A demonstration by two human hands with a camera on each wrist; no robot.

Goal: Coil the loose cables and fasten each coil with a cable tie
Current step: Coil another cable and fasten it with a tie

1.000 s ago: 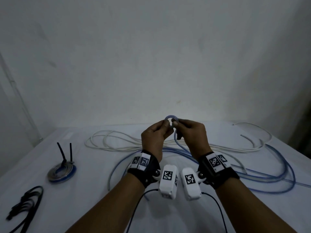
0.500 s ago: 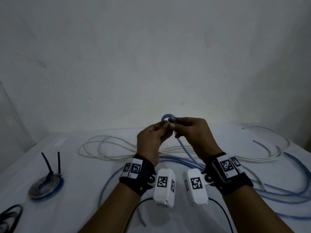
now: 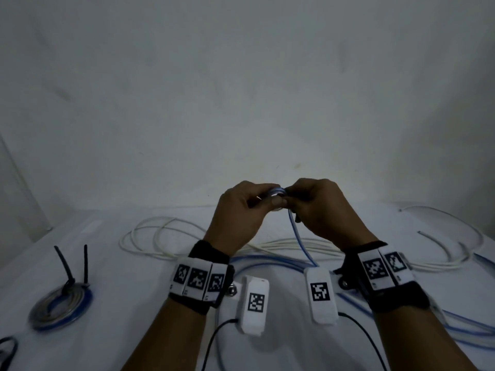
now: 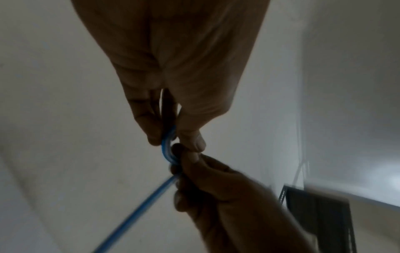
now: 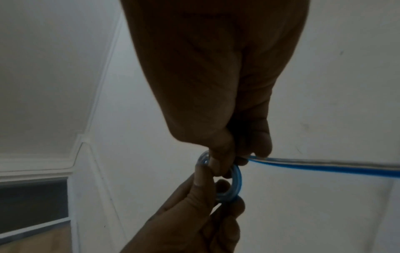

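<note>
A small tight coil (image 3: 276,191) of blue cable is held up above the table between both hands. My left hand (image 3: 251,203) pinches the coil (image 5: 234,181) from the left with thumb and fingers. My right hand (image 3: 300,202) pinches it from the right. The blue cable's free length (image 3: 301,245) runs down from the coil to loose loops (image 3: 267,263) on the table. In the left wrist view the coil (image 4: 167,150) shows edge-on between the fingertips, with the cable (image 4: 138,208) trailing down left. A loose white cable (image 3: 166,236) lies behind the hands.
A finished blue and grey coil (image 3: 60,307) with upright black tie ends (image 3: 64,266) lies at the left. A black cable (image 3: 6,349) sits at the bottom-left corner. More white cable (image 3: 455,236) and blue cable (image 3: 468,330) spread over the white table (image 3: 120,303) at the right.
The head camera has tilted and shifted, so the scene sits lower and further right. The small coil has sunk deeper between the fingers of both hands and looks more flattened.
</note>
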